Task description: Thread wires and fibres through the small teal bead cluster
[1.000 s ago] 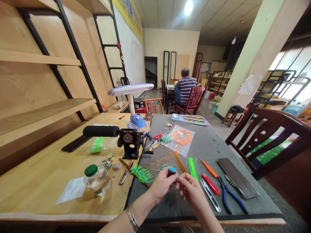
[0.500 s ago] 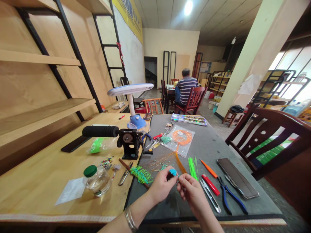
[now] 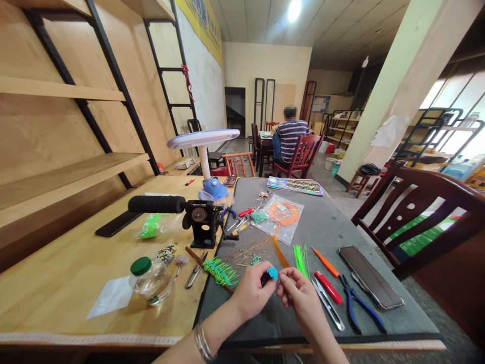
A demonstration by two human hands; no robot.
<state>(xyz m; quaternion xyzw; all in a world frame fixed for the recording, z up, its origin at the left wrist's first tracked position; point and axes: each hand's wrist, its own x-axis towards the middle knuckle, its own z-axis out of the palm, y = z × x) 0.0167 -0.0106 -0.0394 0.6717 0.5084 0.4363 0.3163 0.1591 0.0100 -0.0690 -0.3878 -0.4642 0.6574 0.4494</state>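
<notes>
My left hand [image 3: 252, 288] is closed around a dark piece whose end is covered with turquoise-blue beads [image 3: 272, 273]. Close beside the beads, my right hand [image 3: 297, 293] is pinched at the fingertips; whatever is between them is too small to make out. Behind my hands lie a bundle of orange-brown strands [image 3: 281, 253] and loose teal beads [image 3: 255, 259]. A brown stick carrying green and teal bristly strands [image 3: 220, 272] lies to the left. Bright green strands [image 3: 301, 259] rest just beyond my right hand.
To the right lie an orange tool [image 3: 326, 263], a red-handled tool [image 3: 328, 288], silver thread snips [image 3: 329, 306], blue-handled pliers [image 3: 359, 308] and a phone [image 3: 371, 277]. A black crank device [image 3: 202, 225] and a green-capped jar [image 3: 152, 283] stand left. A person [image 3: 293, 134] sits far back.
The beaded end has shifted slightly right and turned to show more of its face. My right fingers have moved a little, staying close to it.
</notes>
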